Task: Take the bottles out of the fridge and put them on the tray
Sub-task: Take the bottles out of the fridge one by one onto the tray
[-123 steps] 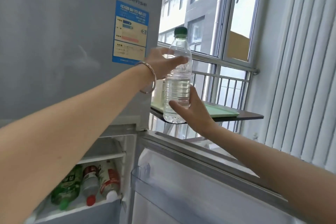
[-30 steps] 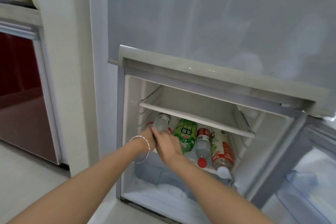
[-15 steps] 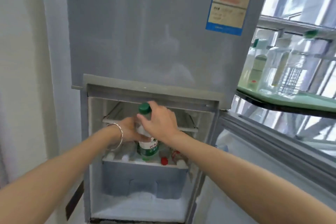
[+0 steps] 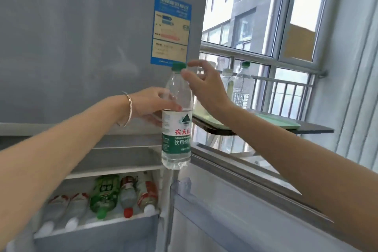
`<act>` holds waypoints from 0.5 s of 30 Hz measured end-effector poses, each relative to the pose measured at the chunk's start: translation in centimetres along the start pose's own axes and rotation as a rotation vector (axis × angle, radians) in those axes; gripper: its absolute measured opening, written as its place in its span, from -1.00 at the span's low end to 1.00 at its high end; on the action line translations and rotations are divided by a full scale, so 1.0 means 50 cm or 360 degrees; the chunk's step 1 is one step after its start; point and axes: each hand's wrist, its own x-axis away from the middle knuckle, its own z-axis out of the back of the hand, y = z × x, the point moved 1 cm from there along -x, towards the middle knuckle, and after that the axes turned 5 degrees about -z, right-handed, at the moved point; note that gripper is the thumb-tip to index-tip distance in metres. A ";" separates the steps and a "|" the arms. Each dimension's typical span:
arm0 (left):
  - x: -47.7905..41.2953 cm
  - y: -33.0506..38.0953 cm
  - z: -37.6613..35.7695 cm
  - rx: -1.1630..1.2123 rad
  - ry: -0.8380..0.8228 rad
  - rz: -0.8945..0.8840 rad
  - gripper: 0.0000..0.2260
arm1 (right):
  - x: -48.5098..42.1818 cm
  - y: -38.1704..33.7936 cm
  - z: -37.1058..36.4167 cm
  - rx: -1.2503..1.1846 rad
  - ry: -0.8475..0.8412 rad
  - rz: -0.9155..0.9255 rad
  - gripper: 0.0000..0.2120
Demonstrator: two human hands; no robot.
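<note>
We hold a clear plastic water bottle with a green cap and green-and-white label (image 4: 177,116) upright in front of the grey fridge (image 4: 81,47), above its open lower compartment. Our left hand (image 4: 152,105) grasps the bottle's shoulder, fingers wrapped around it. Our right hand (image 4: 204,86) sits just beside the neck, fingers loosely spread; contact cannot be confirmed. Five bottles (image 4: 106,194) lie flat on the shelf below. The pale green tray (image 4: 276,122) rests on a dark table by the window and carries clear bottles (image 4: 243,86).
</note>
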 end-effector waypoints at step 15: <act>-0.264 0.179 -0.186 0.0112 0.0636 -0.0554 -0.37 | -0.058 0.232 0.223 0.0517 -0.0079 -0.0103 -0.49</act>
